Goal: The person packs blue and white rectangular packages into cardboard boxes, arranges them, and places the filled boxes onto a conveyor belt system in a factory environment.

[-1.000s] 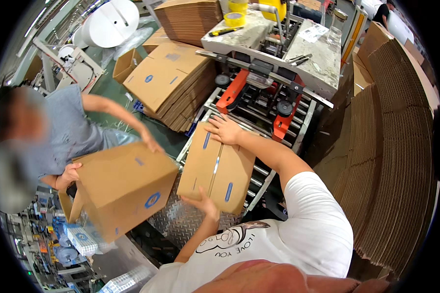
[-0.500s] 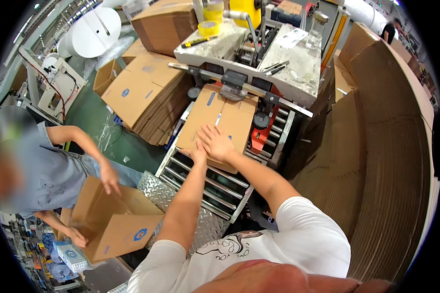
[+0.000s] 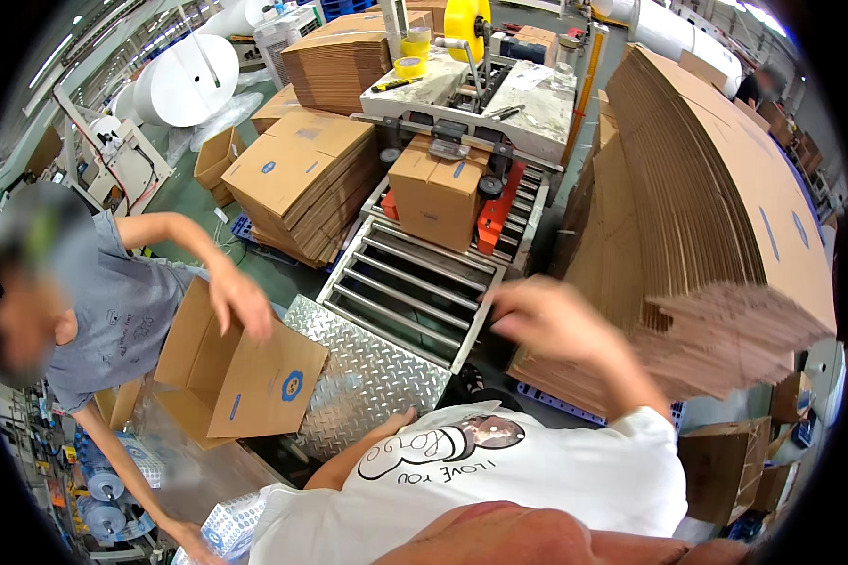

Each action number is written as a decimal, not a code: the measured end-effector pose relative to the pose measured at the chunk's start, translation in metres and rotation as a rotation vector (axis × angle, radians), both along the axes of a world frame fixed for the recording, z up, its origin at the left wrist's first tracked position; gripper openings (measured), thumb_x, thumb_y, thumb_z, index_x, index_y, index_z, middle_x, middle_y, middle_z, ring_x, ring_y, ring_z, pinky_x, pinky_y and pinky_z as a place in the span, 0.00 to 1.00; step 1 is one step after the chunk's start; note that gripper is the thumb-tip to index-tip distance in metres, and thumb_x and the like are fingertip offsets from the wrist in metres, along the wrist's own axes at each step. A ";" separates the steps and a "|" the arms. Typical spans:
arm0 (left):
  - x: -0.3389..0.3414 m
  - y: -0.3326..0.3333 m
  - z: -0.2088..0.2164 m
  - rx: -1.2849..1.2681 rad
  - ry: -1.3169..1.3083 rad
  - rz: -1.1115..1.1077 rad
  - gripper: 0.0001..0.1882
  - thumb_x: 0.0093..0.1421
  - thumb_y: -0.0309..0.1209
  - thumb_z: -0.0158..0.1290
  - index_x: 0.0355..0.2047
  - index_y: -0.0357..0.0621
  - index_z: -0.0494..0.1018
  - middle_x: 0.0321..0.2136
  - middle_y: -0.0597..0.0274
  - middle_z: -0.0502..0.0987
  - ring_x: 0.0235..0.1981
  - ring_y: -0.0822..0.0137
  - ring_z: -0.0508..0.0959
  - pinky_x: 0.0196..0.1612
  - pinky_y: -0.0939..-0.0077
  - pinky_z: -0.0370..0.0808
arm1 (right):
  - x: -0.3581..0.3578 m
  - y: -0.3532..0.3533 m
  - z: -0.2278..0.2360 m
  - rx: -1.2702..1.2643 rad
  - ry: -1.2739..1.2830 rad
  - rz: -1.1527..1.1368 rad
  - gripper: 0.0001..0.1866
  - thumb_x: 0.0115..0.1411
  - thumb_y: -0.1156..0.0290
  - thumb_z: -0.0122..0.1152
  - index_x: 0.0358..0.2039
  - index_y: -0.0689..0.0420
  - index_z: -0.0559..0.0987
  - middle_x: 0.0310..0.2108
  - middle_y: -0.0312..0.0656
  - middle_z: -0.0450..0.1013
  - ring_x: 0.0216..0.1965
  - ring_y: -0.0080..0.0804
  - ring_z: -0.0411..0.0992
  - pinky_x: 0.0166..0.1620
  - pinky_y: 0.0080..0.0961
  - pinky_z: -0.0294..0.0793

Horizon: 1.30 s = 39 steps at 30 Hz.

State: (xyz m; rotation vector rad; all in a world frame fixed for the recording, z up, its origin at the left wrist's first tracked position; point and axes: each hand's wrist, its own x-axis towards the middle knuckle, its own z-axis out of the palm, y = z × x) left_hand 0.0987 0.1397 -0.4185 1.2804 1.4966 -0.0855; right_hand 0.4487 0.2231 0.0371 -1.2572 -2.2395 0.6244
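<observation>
A closed cardboard carton (image 3: 438,209) sits between the red side guides of the tape sealing machine (image 3: 441,105), beyond the roller conveyor (image 3: 396,299). My right hand (image 3: 556,315) is in the air beside the conveyor's right edge, apart from the carton; motion smears its fingers. My left hand (image 3: 403,421) is low by my shirt, over the diamond-plate step (image 3: 358,377), with its fingers mostly hidden. At the left, a co-worker's hand (image 3: 240,299) is over an open carton (image 3: 271,381) with a blue mark. Their other hand reaches down beside a blue-and-white package (image 3: 231,527).
Flattened cartons form a tall stack (image 3: 697,179) at the right on a blue pallet (image 3: 561,399). Another stack (image 3: 301,179) stands left of the machine. A tape roll (image 3: 410,68) and a yellow-handled cutter (image 3: 396,85) lie on the machine top.
The carton has moved farther into the machine, off the near rollers. Both my hands have left it, the right swinging right and the left drawing back. The co-worker's lower hand has moved down to the package.
</observation>
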 end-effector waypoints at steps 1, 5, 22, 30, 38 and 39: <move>-0.016 -0.017 0.001 -0.020 0.035 -0.037 0.41 0.62 0.59 0.46 0.59 0.34 0.56 0.55 0.42 0.64 0.55 0.51 0.66 0.55 0.60 0.65 | 0.018 -0.029 0.059 0.133 0.014 -0.221 0.20 0.53 0.75 0.64 0.49 0.53 0.78 0.38 0.42 0.78 0.39 0.36 0.76 0.43 0.32 0.76; -0.042 -0.012 0.009 0.031 0.094 -0.108 0.38 0.60 0.57 0.52 0.53 0.29 0.70 0.46 0.39 0.77 0.45 0.51 0.80 0.47 0.60 0.76 | 0.099 -0.126 0.165 1.230 -0.484 -0.879 0.19 0.60 0.71 0.61 0.52 0.59 0.75 0.47 0.45 0.74 0.43 0.39 0.73 0.45 0.33 0.73; -0.062 -0.005 -0.028 0.227 -0.288 0.157 0.17 0.64 0.39 0.51 0.40 0.34 0.75 0.28 0.56 0.81 0.28 0.70 0.80 0.30 0.74 0.76 | 0.125 -0.117 0.138 1.295 -0.333 -0.805 0.14 0.42 0.64 0.75 0.23 0.55 0.78 0.24 0.34 0.73 0.31 0.34 0.73 0.32 0.30 0.73; -0.036 -0.004 0.046 0.215 -0.649 0.555 0.20 0.62 0.32 0.56 0.50 0.34 0.67 0.30 0.55 0.79 0.24 0.69 0.78 0.27 0.76 0.76 | 0.089 -0.087 0.198 1.633 -0.436 -0.796 0.11 0.51 0.64 0.68 0.20 0.52 0.75 0.22 0.34 0.72 0.27 0.33 0.74 0.28 0.30 0.72; 0.032 -0.011 0.278 1.426 -0.172 0.309 0.50 0.43 0.36 0.72 0.61 0.32 0.57 0.57 0.42 0.63 0.60 0.49 0.62 0.63 0.55 0.59 | -0.167 -0.122 0.209 1.760 -0.020 0.643 0.21 0.50 0.51 0.63 0.15 0.50 0.65 0.17 0.29 0.59 0.22 0.27 0.63 0.23 0.25 0.61; 0.029 -0.016 0.295 1.394 0.016 0.368 0.52 0.41 0.36 0.73 0.62 0.32 0.56 0.58 0.41 0.63 0.61 0.47 0.61 0.63 0.54 0.57 | -0.170 -0.107 0.218 1.639 0.186 0.701 0.24 0.49 0.48 0.68 0.14 0.50 0.66 0.17 0.32 0.62 0.20 0.31 0.65 0.22 0.27 0.62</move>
